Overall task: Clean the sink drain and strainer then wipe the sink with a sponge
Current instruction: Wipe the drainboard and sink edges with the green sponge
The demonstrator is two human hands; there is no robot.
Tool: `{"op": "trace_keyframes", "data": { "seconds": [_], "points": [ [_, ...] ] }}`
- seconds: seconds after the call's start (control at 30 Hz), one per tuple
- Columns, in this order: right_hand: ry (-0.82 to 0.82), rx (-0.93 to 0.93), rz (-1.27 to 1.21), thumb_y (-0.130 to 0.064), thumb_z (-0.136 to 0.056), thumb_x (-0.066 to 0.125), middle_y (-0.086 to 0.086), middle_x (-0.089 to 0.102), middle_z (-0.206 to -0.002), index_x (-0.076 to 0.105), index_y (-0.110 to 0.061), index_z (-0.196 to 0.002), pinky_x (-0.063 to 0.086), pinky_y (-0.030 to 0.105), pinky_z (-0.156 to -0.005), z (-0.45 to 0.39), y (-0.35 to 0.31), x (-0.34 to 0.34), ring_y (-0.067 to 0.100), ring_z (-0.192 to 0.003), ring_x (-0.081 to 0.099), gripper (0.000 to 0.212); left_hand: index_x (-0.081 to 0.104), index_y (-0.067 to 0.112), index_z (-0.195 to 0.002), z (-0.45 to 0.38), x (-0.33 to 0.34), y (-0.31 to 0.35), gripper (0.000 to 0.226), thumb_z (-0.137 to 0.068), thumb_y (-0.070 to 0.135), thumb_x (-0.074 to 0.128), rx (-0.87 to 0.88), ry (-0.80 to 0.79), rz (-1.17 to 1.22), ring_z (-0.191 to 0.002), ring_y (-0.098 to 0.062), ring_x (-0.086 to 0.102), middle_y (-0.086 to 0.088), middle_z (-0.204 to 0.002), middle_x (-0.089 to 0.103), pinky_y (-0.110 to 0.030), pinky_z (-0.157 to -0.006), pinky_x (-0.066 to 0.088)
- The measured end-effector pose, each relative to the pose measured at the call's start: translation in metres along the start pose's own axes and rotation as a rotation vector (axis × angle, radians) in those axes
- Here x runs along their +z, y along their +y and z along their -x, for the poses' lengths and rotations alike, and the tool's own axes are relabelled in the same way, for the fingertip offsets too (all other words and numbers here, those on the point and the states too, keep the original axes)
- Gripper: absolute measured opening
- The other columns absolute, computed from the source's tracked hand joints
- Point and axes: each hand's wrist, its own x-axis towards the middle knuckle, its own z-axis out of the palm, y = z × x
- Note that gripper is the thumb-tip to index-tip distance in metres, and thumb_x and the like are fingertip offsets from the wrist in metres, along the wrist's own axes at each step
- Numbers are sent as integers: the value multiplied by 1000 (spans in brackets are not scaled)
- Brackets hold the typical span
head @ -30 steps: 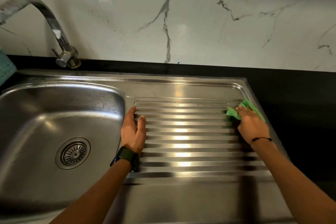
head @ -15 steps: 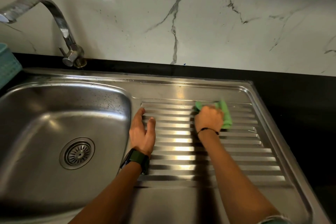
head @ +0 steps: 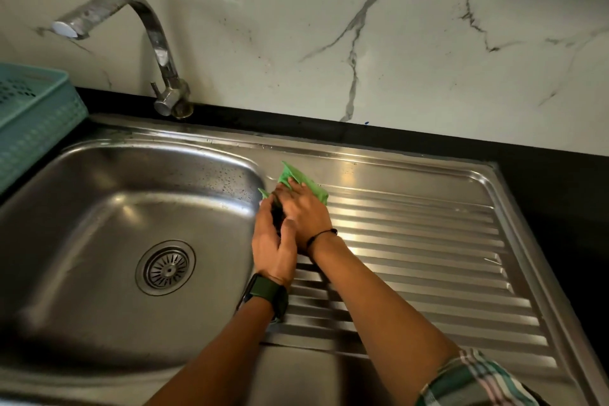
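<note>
The steel sink (head: pixel 99 194) has its round strainer (head: pixel 165 268) seated in the drain at the basin floor. To the right lies the ribbed drainboard (head: pixel 428 250). My right hand (head: pixel 306 214) presses a thin green sponge (head: pixel 296 178) flat on the drainboard's far left corner, right at the basin's edge. My left hand (head: pixel 273 244) rests palm down on the ridge between basin and drainboard, fingers apart, touching my right hand and holding nothing.
A curved chrome tap (head: pixel 158 53) stands behind the basin. A teal plastic basket (head: pixel 36 119) sits at the left edge on the black countertop (head: pixel 543 181). A white marble wall (head: pixel 395 26) backs the counter.
My right hand has swept the green sponge leftward across the drainboard, from its far right edge to the basin's edge. My left hand has stayed in place.
</note>
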Motion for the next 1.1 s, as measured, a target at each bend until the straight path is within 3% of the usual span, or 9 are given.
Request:
{"op": "trace_keyframes", "data": {
  "seconds": [0.07,0.17,0.37,0.53,0.6,0.7,0.83,0.97,1.1],
  "points": [
    [74,58,-19,-15,-90,47,17,53,-134,50,-4,-124,23,38,-115,1,10,-4,29,-132,39,36,40,20,-136,1,0,0,60,-78,35,42,3,-23,-18,-101,9,54,1,-124,56,-8,-81,45],
    [134,190,-26,-5,-82,55,17,55,-131,50,-6,-127,26,35,-114,15,37,-14,28,-131,41,45,35,21,-141,2,0,-1,65,-79,41,40,-17,-31,-79,-123,-20,48,-9,-139,48,-30,-98,38],
    [210,450,2,4,-77,52,18,51,-135,51,-11,-129,30,34,-112,76,116,-44,28,-132,41,54,31,22,-142,3,-2,-1,67,-78,43,39,-27,-91,-68,-127,-25,45,-12,-143,44,-37,-101,37],
    [172,819,123,5,-76,52,28,52,-128,50,-4,-127,43,46,-98,142,196,-86,42,-116,50,52,31,23,-142,4,-2,0,67,-78,42,39,-31,-116,-55,-125,-27,46,-13,-142,44,-48,-105,39],
    [136,863,141,3,-79,50,28,53,-124,48,-4,-128,46,46,-90,146,202,-89,43,-111,52,49,32,24,-141,3,-2,-1,66,-78,42,39,-26,-119,-48,-119,-22,49,-11,-140,46,-45,-101,42],
    [254,961,110,4,-81,49,31,59,-110,53,2,-116,47,47,-83,133,195,-79,45,-103,54,36,34,22,-140,3,-1,-2,65,-78,42,39,-18,-117,-43,-119,-20,48,-11,-139,47,-36,-97,40],
    [351,1144,-2,-2,-84,48,32,59,-109,57,6,-107,41,49,-95,111,187,-73,45,-105,51,26,36,21,-139,5,0,1,64,-78,41,39,1,-114,-44,-115,-22,51,-12,-135,50,-34,-92,43],
    [317,1076,47,-5,-85,48,28,57,-113,60,7,-105,32,48,-105,83,160,-62,42,-109,50,26,35,17,-140,7,1,6,67,-78,40,39,12,-121,-58,-118,-28,50,-14,-134,49,-46,-99,44],
    [244,915,25,-5,-84,48,25,56,-122,56,0,-116,22,44,-113,55,113,-42,39,-120,44,34,34,13,-141,7,1,10,68,-78,37,40,21,-127,-74,-118,-27,50,-15,-135,48,-43,-100,44]
  ]
}}
